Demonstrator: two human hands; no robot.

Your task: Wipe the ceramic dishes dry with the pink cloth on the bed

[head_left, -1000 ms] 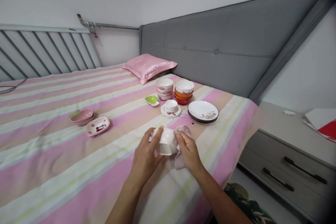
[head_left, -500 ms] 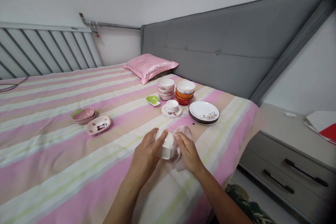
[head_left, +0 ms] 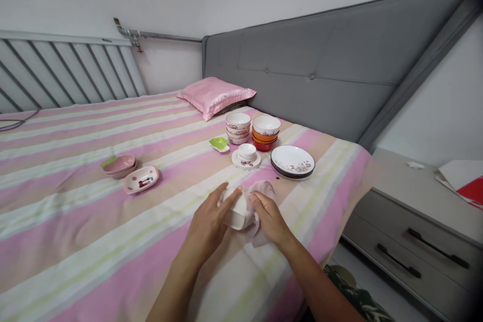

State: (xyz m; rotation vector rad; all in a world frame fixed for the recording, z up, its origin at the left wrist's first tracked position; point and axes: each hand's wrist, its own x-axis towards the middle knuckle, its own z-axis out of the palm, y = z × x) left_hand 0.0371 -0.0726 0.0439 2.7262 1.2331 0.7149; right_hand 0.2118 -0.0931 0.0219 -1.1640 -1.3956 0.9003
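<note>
Above the near part of the striped bed, a small white dish [head_left: 237, 215] is tilted in my left hand [head_left: 212, 216], whose fingers close round its left side and rim. My right hand [head_left: 268, 215] grips a pale pinkish cloth [head_left: 260, 234] and presses it to the dish's right side. Part of the dish is covered by the cloth and my fingers. Just beyond my hands are a stack of small white bowls [head_left: 247, 151] on flowered saucers [head_left: 246, 163] and a stack of dark-rimmed plates [head_left: 293, 161].
Farther back stand white patterned bowls [head_left: 238, 131], a stack of orange and red bowls [head_left: 264, 137] and a green leaf-shaped dish [head_left: 219, 144]. Pink dishes [head_left: 141, 179] lie at left. A pillow [head_left: 217, 94] rests by the grey headboard [head_left: 302, 60]; a drawer cabinet [head_left: 422, 231] stands right.
The cloth and my right fingers have shifted slightly left over the white dish. My left hand keeps hold of the dish in nearly the same spot.
</note>
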